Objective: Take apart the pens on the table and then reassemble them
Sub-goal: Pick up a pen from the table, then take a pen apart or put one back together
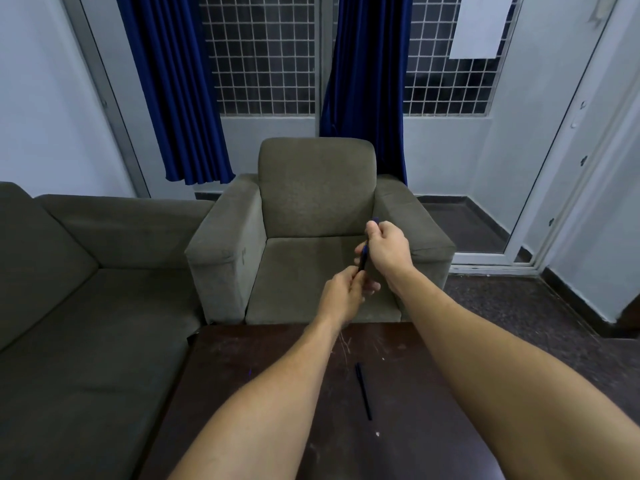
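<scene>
Both hands are raised past the far edge of the dark brown scuffed wooden table (242, 375), in front of the grey-green fabric armchair (317, 202). Between them is a slim dark-blue plastic pen (363, 259), tilted, with its upper end away from the person.

- The right hand (388, 249) has its fingers curled round the pen's upper half. One end pokes out above the thumb; cap or tip, cannot tell.
- The left hand (341, 289) pinches the lower end between thumb and fingers.
- The hands hide most of the barrel, so whether it has begun to part cannot be made out.

A second thin dark pen (363, 391) lies on the table, right of the middle, running roughly from far edge toward near edge. Neither hand touches it. It looks whole, but is too small to be sure.

Handling, by judgement:
- The pen is a light, stiff tube with smooth walls, probably slick under the fingers.
- Best held close to the joint, one hand on either side, twisting or pulling along the axis and never bending.
- The inner refill, and a spring if there is one, would be thin, easily dropped and hard to spot on the dark wood.
- Opening it low over the table looks safer than out over the armchair seat.

A grey-green fabric sofa (86, 271) stands off the left edge. Blue curtains (180, 98) hang behind.
</scene>
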